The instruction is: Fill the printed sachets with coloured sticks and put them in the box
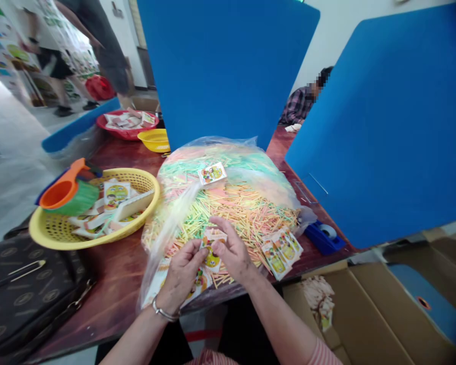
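Between my two hands is a small printed box [214, 259], its top showing a row of pale stick ends. My left hand [184, 268] grips its left side, and my right hand [233, 251] holds the right side with the thumb across its front. Beneath them spreads a clear plastic bag [228, 149] full of thin pastel sticks [247, 208]. One closed-looking printed box [213, 174] lies on top of the heap. Several flat printed boxes [281, 252] fan out to the right of my right hand, and more printed packs [202, 284] lie under my left hand.
A yellow basket [152, 223] with packs and orange and green scoops [63, 190] stands left, near a brown bag [34, 289]. Behind it are a red basket [127, 134] and a smaller yellow one [154, 141]. Blue panels [228, 66], a tape dispenser [325, 237] and a cardboard box [365, 309] border the table.
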A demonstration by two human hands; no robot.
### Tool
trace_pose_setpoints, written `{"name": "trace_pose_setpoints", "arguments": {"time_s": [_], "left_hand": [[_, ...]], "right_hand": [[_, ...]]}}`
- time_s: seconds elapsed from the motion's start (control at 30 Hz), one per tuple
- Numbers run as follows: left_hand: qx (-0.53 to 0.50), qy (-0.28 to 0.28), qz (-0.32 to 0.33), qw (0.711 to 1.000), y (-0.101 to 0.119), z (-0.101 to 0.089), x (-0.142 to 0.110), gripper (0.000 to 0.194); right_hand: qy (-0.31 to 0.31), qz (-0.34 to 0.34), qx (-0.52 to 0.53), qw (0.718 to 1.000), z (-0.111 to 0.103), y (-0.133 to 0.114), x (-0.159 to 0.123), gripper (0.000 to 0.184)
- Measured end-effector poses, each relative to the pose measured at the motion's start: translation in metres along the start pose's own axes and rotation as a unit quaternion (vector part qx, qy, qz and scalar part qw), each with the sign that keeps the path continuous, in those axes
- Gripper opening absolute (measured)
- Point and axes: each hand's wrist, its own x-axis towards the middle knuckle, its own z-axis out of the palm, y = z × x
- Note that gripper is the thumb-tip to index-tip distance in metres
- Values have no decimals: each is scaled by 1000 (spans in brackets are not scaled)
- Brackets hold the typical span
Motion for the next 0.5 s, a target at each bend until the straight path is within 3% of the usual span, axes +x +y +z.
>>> {"name": "trace_pose_setpoints", "arguments": {"time_s": [0.07, 0.2, 0.33, 0.43, 0.5], "left_hand": [[1, -10, 15, 1000, -2, 9, -1, 23], [44, -38, 30, 998, -2, 31, -8, 18], [62, -44, 3, 997, -6, 33, -15, 20], [109, -21, -5, 994, -14, 16, -19, 24], [169, -5, -8, 986, -18, -1, -22, 24]], "right_hand": [[64, 36, 20, 997, 2, 6, -14, 47], [151, 88, -59, 983, -20, 11, -37, 18], [248, 83, -181, 948, -97, 7, -46, 23], [287, 85, -308, 903, -165, 17, -47, 30], [268, 73, -398, 874, -199, 31, -48, 33]]}}
